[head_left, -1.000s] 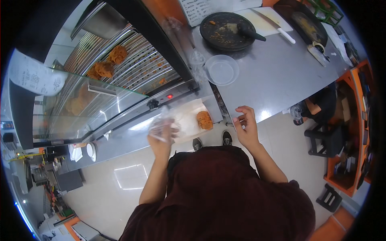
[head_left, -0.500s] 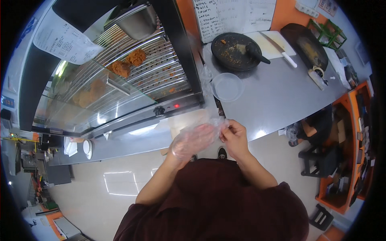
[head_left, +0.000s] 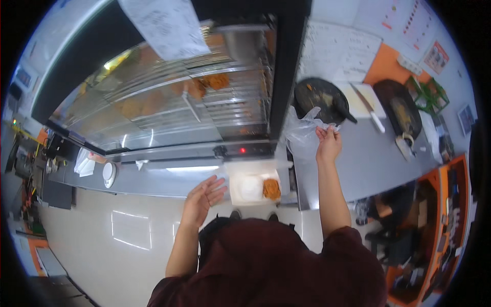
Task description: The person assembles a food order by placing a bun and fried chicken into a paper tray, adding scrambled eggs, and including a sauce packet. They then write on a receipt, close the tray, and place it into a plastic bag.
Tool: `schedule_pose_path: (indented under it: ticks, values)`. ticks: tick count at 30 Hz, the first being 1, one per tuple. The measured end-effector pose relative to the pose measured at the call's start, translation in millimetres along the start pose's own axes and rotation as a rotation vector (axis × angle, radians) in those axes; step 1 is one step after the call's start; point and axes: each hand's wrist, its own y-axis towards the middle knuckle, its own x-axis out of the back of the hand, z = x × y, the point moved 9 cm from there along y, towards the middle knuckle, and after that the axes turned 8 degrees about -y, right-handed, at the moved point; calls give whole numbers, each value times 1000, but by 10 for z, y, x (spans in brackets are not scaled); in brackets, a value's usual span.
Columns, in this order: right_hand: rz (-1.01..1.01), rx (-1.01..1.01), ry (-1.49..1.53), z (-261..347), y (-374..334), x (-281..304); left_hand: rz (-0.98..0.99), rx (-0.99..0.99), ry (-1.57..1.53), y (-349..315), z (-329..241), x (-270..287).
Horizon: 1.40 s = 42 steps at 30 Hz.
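My right hand is pinched on a clear plastic glove, which hangs crumpled over the counter beside the black stone mortar. Bare and empty, my left hand has its fingers spread. Close to its right lies an open takeaway box, holding white rice and a piece of fried chicken. The dark pestle rests in the mortar. The clear bowl beside the mortar is hidden or too blurred to make out.
A glass-fronted warming cabinet with fried chicken on its racks stands ahead on the left. On the right of the steel counter, a knife lies on a white cutting board, with a second dark mortar beyond. A person sits at the right.
The plastic glove has come off my left hand and is now in my right hand, which has moved forward and right. My left hand has moved left, uncovering the food box.
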Motion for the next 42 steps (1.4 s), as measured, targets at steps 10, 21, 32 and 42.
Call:
schedule_pose_path:
  ticks: [10, 21, 32, 42]
  values:
    - [680, 78, -1019, -1667, 1064, -1704, -95, -96, 47, -274, -143, 310]
    - [357, 374, -1016, -859, 645, -609, -220, -258, 54, -297, -296, 907]
    - [342, -58, -750, -554, -662, 589, -227, -296, 106, 309, -415, 680]
    - [580, -60, -885, -1090, -2073, 720, -182, 187, 372, 904, 1149, 1725]
